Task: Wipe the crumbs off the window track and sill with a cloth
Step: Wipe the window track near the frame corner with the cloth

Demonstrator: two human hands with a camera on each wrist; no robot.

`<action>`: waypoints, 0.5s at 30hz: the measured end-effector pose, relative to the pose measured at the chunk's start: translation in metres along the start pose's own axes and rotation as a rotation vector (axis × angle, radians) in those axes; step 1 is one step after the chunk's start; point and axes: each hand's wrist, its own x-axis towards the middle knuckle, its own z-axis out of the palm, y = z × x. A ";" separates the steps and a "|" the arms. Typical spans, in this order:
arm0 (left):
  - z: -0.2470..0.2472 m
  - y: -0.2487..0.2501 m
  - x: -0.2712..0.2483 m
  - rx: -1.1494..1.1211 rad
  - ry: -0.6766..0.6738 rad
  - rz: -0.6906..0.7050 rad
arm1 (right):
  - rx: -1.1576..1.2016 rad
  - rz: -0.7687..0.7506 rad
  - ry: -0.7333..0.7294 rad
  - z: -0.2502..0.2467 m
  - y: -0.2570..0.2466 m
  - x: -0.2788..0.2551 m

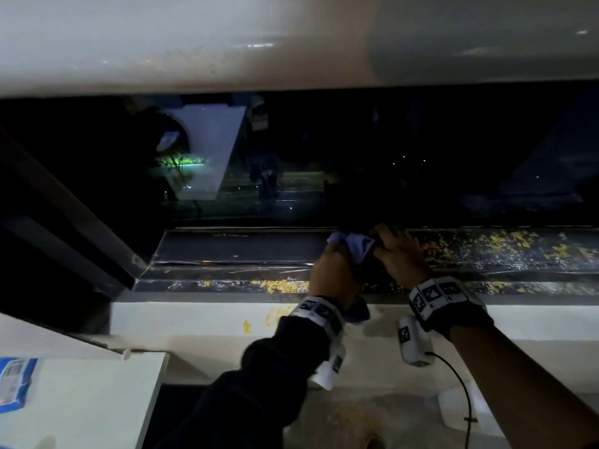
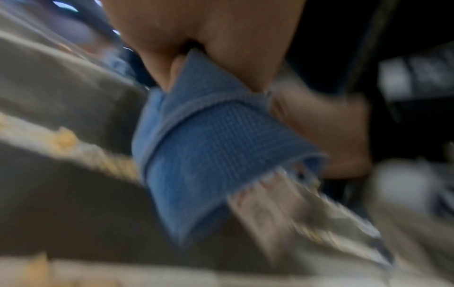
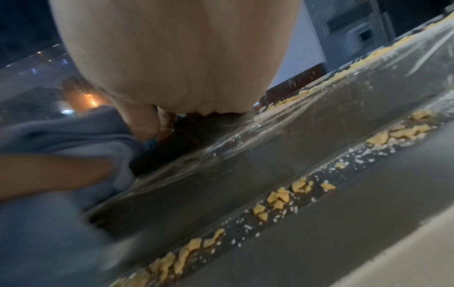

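A blue cloth (image 1: 354,247) is bunched over the dark window track (image 1: 243,251), near its middle. My left hand (image 1: 334,270) grips the cloth (image 2: 209,145), and a tail of it hangs below the wrist over the white sill (image 1: 201,319). My right hand (image 1: 398,251) meets the cloth's right edge with its fingers curled down onto it (image 3: 145,120). Yellow crumbs (image 1: 505,241) cover the track right of the hands. More crumbs (image 3: 277,198) line the front groove (image 1: 282,285), and a few lie on the sill (image 1: 247,326). The track left of the cloth looks free of crumbs.
Dark window glass (image 1: 356,157) rises right behind the track. A slanted window sash (image 1: 81,228) closes off the track's left end. A white surface with a blue packet (image 1: 16,384) sits at lower left. A white device with a black cable (image 1: 415,348) hangs under my right wrist.
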 end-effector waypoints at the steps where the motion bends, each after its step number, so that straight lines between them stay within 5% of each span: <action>1: -0.011 -0.009 0.001 -0.009 0.023 0.015 | 0.007 0.006 -0.010 -0.001 0.000 0.000; 4: -0.064 -0.056 0.009 0.090 0.168 -0.032 | 0.077 -0.023 -0.002 -0.002 0.002 -0.003; 9: -0.164 -0.143 0.006 0.287 0.515 -0.336 | 0.059 -0.058 0.032 0.001 0.002 -0.002; 11: -0.162 -0.159 0.005 0.276 0.463 -0.446 | 0.039 -0.059 0.048 0.002 0.001 -0.002; 15: -0.094 -0.143 0.013 0.251 0.320 -0.424 | 0.023 -0.061 0.053 0.004 0.002 -0.002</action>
